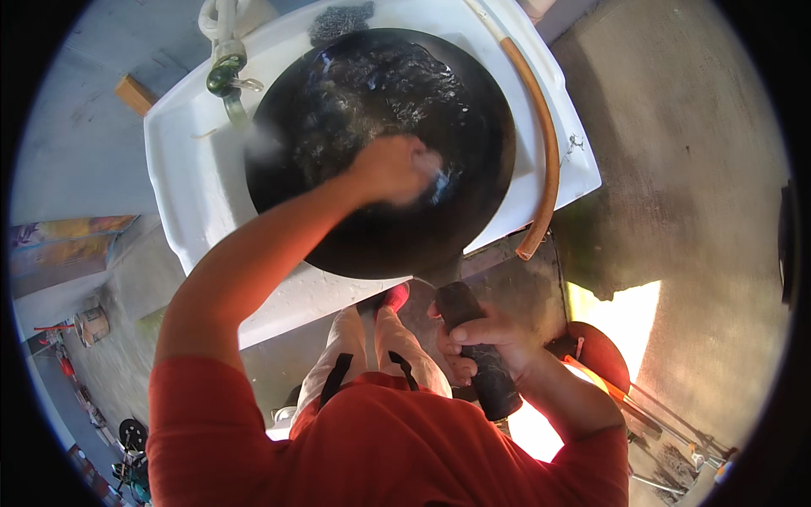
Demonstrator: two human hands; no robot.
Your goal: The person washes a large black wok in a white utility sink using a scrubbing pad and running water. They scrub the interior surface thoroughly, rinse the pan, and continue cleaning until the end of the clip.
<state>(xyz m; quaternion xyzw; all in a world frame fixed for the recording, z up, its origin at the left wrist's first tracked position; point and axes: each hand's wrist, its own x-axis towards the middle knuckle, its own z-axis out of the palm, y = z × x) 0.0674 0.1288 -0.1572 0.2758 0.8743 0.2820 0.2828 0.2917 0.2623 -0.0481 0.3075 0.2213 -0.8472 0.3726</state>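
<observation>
A large black wok (393,244) with water in it rests over a white sink (184,184). My right hand (478,348) is closed around the wok's thick black handle (491,380), below the pan's lower right edge. My left hand (396,168) is inside the wok at the water, blurred, with its fingers bent; whether it holds anything cannot be seen. At the upper left, a green-bodied tap (225,76) reaches over the sink beside the wok. A dark wire scourer (342,22) lies on the sink's far rim, touching or close to the wok.
An orange-brown hose (545,139) curves along the sink's right side and hangs over its edge. A wooden block (134,94) sits left of the sink. A red round object (602,355) and long-handled tools (671,431) are at the lower right. A bucket (93,325) stands far left.
</observation>
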